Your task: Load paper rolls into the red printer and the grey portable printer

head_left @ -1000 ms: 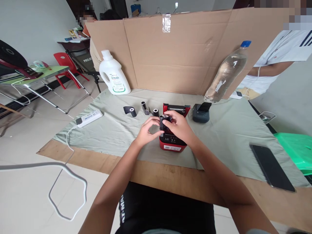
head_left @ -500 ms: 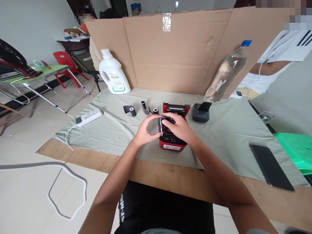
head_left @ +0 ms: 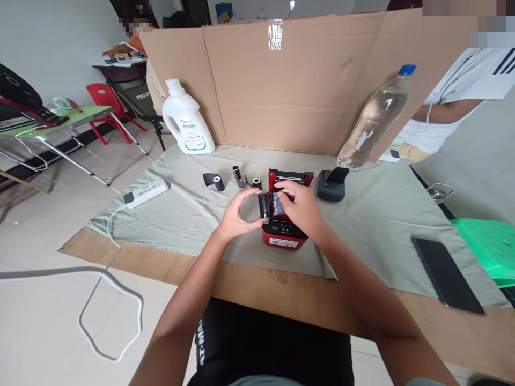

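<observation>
My left hand pinches a shiny black ribbon roll by its two ends, thumb below and fingers above. A dark film strip stretches from the roll toward my right hand, whose thumb and fingers are closed on its free edge. Right beneath both hands stands a red and black label printer, its lid raised at the back; my hands hide part of its inside. Several other black rolls lie behind, among them a partly unwound one and an upright one.
A small dark device stands right of the printer. A white jug and a tilted water bottle rest by the cardboard screen. A power strip lies left, a phone right. Two people are behind the screen.
My right hand has moved off the roll to the right, drawing out a short length of film. My left hand keeps its hold on the roll, shifted slightly left.
</observation>
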Demonstrator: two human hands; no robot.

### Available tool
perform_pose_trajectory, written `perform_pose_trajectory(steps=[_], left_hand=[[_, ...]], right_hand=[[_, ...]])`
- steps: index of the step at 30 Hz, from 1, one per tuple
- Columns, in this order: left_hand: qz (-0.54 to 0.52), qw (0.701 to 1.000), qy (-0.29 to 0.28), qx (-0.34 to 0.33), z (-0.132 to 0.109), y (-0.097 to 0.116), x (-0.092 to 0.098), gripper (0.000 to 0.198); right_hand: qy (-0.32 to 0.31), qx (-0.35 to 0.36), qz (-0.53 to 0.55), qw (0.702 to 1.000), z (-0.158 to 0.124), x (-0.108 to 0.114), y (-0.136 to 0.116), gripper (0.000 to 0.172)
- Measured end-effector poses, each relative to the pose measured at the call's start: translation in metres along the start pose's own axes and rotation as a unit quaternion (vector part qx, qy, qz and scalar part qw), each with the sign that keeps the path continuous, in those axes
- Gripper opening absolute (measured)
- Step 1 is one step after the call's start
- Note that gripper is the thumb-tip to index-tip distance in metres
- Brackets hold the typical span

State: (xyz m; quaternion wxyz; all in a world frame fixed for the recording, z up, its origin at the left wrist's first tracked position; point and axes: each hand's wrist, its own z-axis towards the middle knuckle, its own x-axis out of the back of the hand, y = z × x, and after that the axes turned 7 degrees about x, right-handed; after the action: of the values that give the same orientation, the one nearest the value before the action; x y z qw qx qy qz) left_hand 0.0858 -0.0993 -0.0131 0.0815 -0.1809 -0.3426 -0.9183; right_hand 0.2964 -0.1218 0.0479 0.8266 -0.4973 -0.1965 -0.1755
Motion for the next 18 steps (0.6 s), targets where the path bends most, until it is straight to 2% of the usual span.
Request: perform_pose_trajectory(steps=[5, 10, 18], left_hand=[[0.047, 0.999, -0.025, -0.01, 0.004, 0.007, 0.005, 0.059], [0.047, 0.998, -0.032, -0.005, 0.005, 0.01, 0.008, 0.061], [0.055, 0.997, -0.05, 0.009, 0.006, 0.012, 0.009, 0.06]], right_hand=[[0.025, 0.022, -0.036, 0.999, -0.001, -0.003, 0.004, 0.028], [0.044, 0.032, -0.063, 0.997, -0.001, -0.004, 0.008, 0.024], [0.063, 0.042, -0.02, 0.997, -0.002, -0.006, 0.008, 0.016]])
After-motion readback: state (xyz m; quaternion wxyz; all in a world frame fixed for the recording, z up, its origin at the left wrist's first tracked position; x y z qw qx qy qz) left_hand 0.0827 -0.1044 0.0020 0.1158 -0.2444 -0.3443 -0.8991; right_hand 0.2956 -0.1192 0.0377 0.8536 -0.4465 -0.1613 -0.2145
